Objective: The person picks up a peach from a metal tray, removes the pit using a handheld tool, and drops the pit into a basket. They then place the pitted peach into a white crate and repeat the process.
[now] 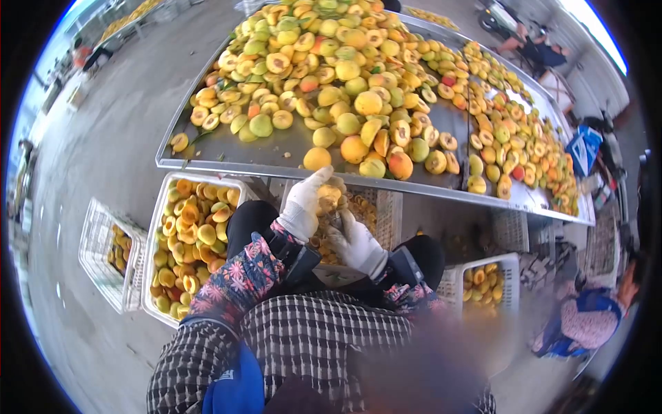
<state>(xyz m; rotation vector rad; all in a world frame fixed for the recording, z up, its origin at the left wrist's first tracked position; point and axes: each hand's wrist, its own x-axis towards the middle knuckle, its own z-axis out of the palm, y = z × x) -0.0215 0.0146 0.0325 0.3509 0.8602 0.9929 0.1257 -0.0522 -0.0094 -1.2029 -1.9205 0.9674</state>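
My left hand (302, 205), in a white glove, grips a yellow peach (329, 197) just below the front edge of a metal table (241, 167). My right hand (358, 245), gloved too, is closed close beneath that peach, its fingertips almost against it. Whatever it holds is too small and blurred to name. Under both hands stands a crate (390, 219) with cut, yellow-brown fruit pieces inside. Heaped on the table are whole and halved peaches (331, 65), some halves with the pit showing.
To my left a white crate (165, 186) is full of peach halves, with another white crate (95, 231) beyond it. On the right sits a smaller white crate (512, 276) of fruit. A person in a blue apron (586, 314) is at the far right. My knees flank the middle crate.
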